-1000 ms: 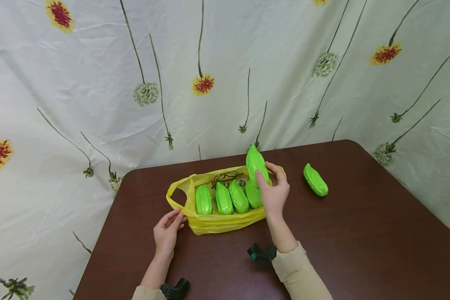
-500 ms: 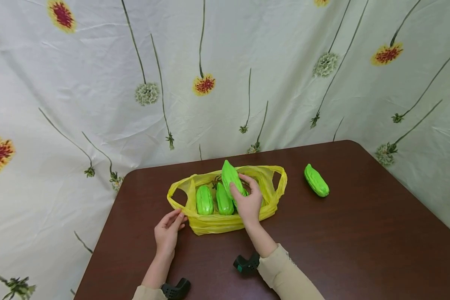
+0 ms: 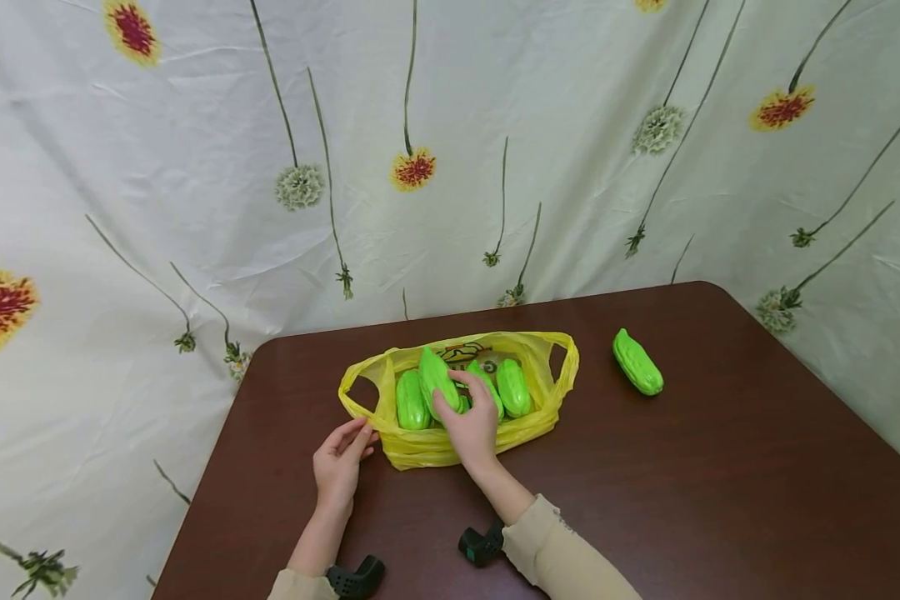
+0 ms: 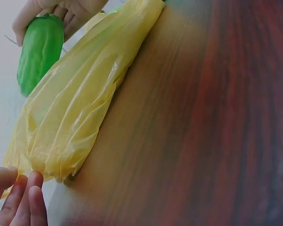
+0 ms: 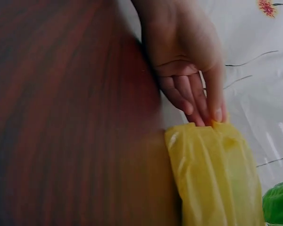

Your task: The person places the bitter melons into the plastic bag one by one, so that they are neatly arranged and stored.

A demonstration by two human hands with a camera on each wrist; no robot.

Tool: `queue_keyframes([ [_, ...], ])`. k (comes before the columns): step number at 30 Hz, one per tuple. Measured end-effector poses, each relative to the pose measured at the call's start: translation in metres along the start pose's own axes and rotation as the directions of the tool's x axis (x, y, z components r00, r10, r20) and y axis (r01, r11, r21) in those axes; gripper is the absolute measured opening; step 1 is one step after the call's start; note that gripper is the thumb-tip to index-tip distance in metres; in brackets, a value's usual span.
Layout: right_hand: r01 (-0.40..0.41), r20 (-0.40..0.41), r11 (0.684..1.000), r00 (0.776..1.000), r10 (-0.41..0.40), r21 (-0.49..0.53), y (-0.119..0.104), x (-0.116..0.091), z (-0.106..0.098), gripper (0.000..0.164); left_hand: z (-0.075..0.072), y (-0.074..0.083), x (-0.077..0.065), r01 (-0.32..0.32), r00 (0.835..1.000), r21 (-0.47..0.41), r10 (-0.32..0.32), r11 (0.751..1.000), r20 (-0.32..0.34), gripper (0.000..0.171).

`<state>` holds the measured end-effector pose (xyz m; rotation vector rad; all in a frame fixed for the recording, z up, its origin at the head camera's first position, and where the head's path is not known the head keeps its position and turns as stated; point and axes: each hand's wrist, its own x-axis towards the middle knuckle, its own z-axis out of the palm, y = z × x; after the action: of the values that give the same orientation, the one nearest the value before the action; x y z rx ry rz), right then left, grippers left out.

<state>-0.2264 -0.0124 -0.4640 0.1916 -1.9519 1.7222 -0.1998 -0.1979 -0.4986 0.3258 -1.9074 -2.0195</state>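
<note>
A yellow plastic bag (image 3: 420,450) lies with its mouth spread, its two handle loops at the left and right ends. My left hand (image 3: 336,467) pinches the near edge of the bag by the left loop, thumb against fingertips; the right wrist view shows this left hand (image 5: 186,61) too. Between thumb and fingers my right hand (image 3: 474,427) holds a bright green ridged gourd (image 3: 434,377) over the bag's mouth, tip pointing away. Several like it lie inside, among them one gourd (image 3: 411,404) at the left and another gourd (image 3: 513,390) at the right. My right hand partly hides those between.
One more green gourd (image 3: 637,363) lies on the dark brown table (image 3: 705,483) to the right of the bag. Behind the table's far edge hangs a white flower-printed cloth (image 3: 570,167).
My right hand has carried the gourd leftward and lowered it from the bag's right end toward the left-middle, uncovering the right loop. My left hand keeps its pinch on the bag.
</note>
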Motion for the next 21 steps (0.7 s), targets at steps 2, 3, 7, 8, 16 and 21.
queue_keyframes([
  [2, 0.016, 0.008, 1.0, 1.0, -0.016, -0.022, 0.001, -0.0021, 0.0018, 0.03, 0.0002, 0.0001, -0.0001, -0.001, 1.0, 0.003, 0.001, 1.0, -0.002, 0.029],
  [3, 0.018, 0.012, 0.999, 1.0, -0.018, -0.033, 0.0012, -0.0031, 0.0026, 0.03, 0.0002, 0.0001, -0.0001, -0.002, 1.0, 0.004, 0.002, 1.0, -0.003, 0.029],
  [7, 0.018, 0.019, 0.998, 1.0, -0.017, -0.064, 0.0036, -0.0056, 0.0053, 0.031, 0.0002, 0.0006, -0.0004, -0.005, 1.0, 0.009, 0.005, 1.0, -0.002, 0.028],
  [8, 0.018, 0.019, 0.997, 1.0, -0.017, -0.072, 0.0043, -0.0059, 0.0057, 0.032, 0.0003, 0.0006, -0.0005, -0.006, 1.0, 0.009, 0.006, 1.0, -0.001, 0.028],
  [16, -0.002, 0.045, 0.995, 0.999, 0.006, -0.101, 0.0077, -0.0075, 0.0071, 0.038, 0.0004, 0.0012, -0.0007, -0.01, 1.0, 0.014, 0.01, 1.0, 0.003, 0.029],
  [21, -0.022, 0.078, 0.996, 0.997, 0.029, -0.089, 0.0061, -0.0068, 0.0063, 0.044, 0.0004, 0.0016, -0.0008, -0.01, 1.0, 0.013, 0.01, 1.0, 0.008, 0.028],
])
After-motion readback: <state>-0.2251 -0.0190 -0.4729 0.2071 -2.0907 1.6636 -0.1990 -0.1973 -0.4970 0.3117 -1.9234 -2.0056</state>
